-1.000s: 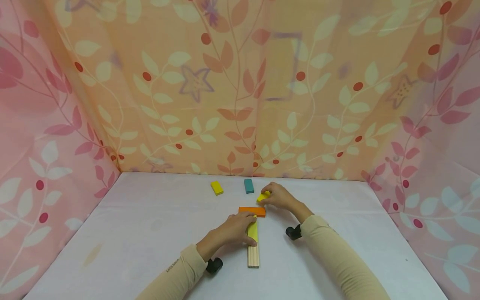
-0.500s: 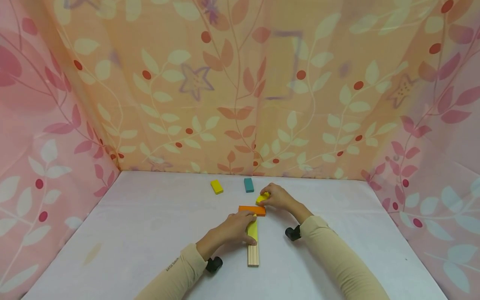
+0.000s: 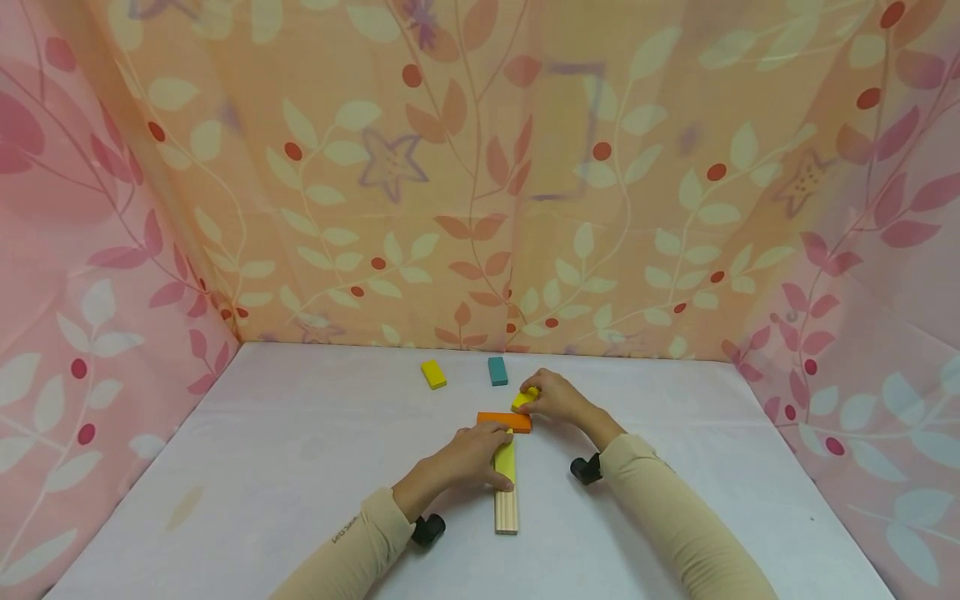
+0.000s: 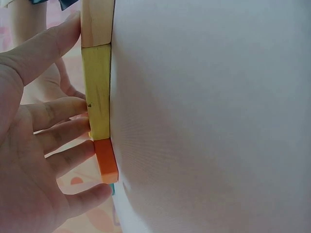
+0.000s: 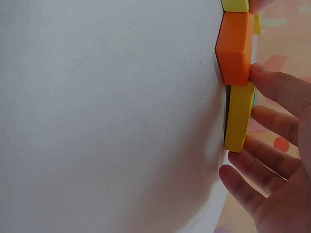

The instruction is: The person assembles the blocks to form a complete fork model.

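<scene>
My left hand (image 3: 468, 457) lies over a row of blocks, its fingers extended. Its thumb touches the plain wooden block (image 4: 97, 24), and its fingertips rest along the pale yellow block (image 4: 98, 92) and the orange block (image 4: 106, 161). In the head view, the orange block lies crosswise at the far end of the yellow one, with the plain wooden block at the near end. Just beyond the orange block, my right hand (image 3: 557, 395) pinches a bright yellow block (image 5: 238, 116) between thumb and fingers. In the right wrist view that block is slightly tilted, one end close against the orange block.
Farther back on the white-covered table (image 3: 300, 467) lie a teal block (image 3: 498, 372) and another yellow block (image 3: 433, 374). A floral curtain (image 3: 480, 250) borders the table at the back, with pink floral cloth (image 3: 67, 250) at the sides.
My right hand has shifted slightly nearer and to the left, bringing the bright yellow block closer to the orange block. My left hand has stayed in place.
</scene>
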The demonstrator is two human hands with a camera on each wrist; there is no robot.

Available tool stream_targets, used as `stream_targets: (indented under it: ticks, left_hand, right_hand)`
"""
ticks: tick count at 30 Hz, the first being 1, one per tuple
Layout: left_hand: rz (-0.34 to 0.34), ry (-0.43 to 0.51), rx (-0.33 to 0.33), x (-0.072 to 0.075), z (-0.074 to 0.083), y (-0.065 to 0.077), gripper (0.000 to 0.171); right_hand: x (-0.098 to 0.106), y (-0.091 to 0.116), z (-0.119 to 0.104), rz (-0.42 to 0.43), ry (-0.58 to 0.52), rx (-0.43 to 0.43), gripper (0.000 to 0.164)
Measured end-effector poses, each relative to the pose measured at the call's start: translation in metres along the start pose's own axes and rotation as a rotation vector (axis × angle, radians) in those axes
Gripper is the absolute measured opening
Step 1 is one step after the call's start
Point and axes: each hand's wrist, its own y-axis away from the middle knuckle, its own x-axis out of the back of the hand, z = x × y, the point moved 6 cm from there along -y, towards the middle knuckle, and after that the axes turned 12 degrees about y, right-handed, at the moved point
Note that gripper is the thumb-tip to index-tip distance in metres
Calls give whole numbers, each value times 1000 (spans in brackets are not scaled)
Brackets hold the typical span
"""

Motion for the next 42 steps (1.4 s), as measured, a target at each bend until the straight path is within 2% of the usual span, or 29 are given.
stream_targets:
  ticks: [14,25,42]
  left_hand:
    - [-1,-2,-1,0,-1,0,75]
    - [-9,38,30,-1,-2,-1,75]
    - [-4,32,18,0,-2,-1,74]
  right_hand:
    - [1,2,-2,-8,14,-10,25]
    - [1,2,-2,1,15,-26,27]
    - [0,2,-4,5,41,-19,26]
